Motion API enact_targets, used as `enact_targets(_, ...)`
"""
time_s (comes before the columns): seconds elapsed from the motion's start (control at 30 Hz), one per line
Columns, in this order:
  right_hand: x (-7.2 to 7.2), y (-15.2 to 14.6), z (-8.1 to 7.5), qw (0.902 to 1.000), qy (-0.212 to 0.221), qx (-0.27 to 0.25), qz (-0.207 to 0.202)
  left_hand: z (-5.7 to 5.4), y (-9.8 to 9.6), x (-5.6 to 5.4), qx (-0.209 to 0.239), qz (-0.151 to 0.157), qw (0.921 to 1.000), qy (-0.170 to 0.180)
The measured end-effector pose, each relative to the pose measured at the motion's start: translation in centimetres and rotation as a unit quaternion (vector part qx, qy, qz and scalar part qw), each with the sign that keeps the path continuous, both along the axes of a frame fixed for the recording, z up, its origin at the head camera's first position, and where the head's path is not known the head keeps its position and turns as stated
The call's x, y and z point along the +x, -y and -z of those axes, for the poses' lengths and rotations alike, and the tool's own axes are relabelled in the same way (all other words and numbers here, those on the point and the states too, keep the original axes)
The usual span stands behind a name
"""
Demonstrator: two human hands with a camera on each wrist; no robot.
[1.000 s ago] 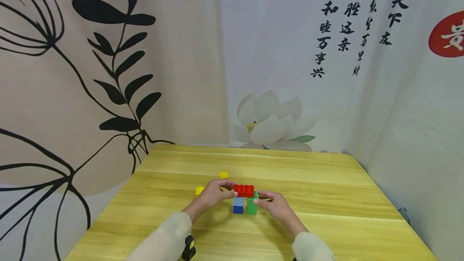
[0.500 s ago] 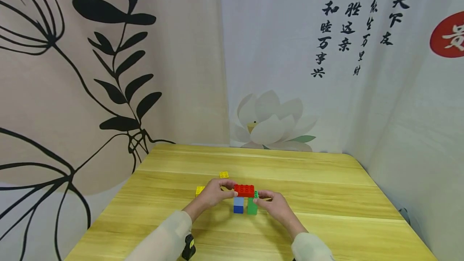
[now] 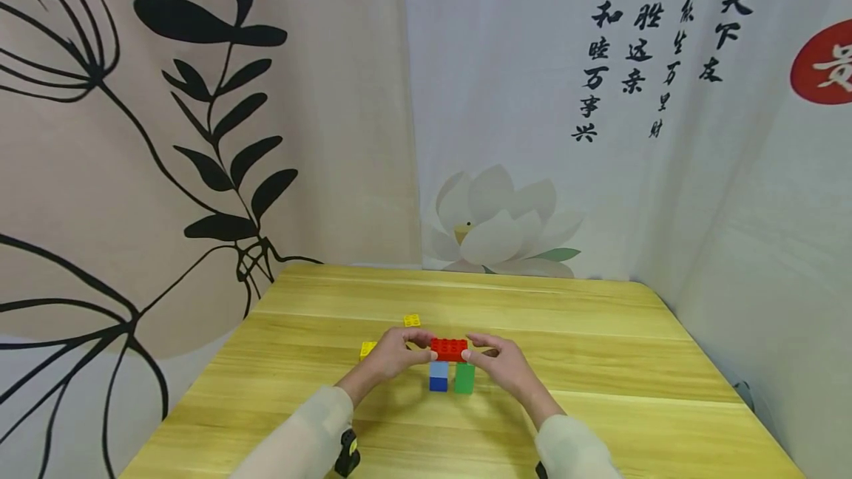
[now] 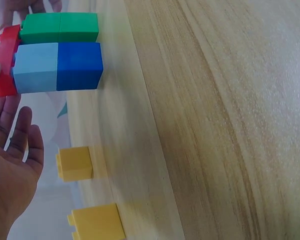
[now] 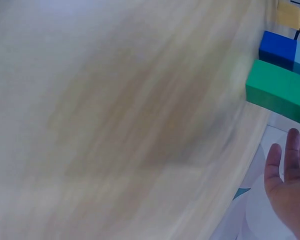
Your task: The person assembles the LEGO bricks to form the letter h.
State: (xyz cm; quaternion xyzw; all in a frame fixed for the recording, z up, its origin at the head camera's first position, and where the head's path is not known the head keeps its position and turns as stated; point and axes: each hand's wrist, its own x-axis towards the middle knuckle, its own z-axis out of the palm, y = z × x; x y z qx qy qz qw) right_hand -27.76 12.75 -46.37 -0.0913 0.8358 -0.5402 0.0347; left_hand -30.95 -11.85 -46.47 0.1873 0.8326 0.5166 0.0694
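In the head view a red brick (image 3: 449, 349) with studs lies across the tops of two small towers. The left tower has a light blue brick (image 3: 438, 369) above a dark blue brick (image 3: 438, 384). Two green bricks (image 4: 60, 27) form the right one. My left hand (image 3: 393, 353) pinches the red brick's left end, thumb in front and fingers behind. At the right end my right hand (image 3: 504, 362) holds it between thumb and index finger. The other fingers of both hands are spread out in the wrist views.
Two yellow bricks stand on the wooden table (image 3: 599, 361): one small brick (image 3: 412, 320) farther back, another brick (image 3: 367, 350) partly behind my left hand. A printed curtain (image 3: 346, 131) hangs beyond the table's back edge.
My right hand has shifted left and slightly up, from the green tower's side to the red brick's right end. My left hand and the bricks look unmoved.
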Motion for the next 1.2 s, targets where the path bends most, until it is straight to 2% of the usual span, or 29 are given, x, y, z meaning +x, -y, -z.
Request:
enact_targets(0.17, -0.4, 0.3, -0.3, 0.9998, -0.001, 0.012, -0.016, 0.0, 0.1, 0.0, -0.004, -0.001, 1.0, 0.003)
enact_targets(0.4, -0.5, 0.3, -0.3, 0.9996, -0.004, 0.022, -0.018, -0.2, 0.1, 0.0, -0.004, -0.008, 1.0, 0.0)
enact_targets(0.9, -0.4, 0.6, -0.4, 0.9993, -0.008, 0.026, -0.026, 0.7, 0.3, 0.4, 0.016, -0.016, 0.9997, 0.004)
enact_targets(1.2, -0.2, 0.4, 0.0, 0.9992, -0.022, 0.02, -0.027, 1.2, -0.2, 0.6, 0.034, -0.008, 0.9991, -0.026)
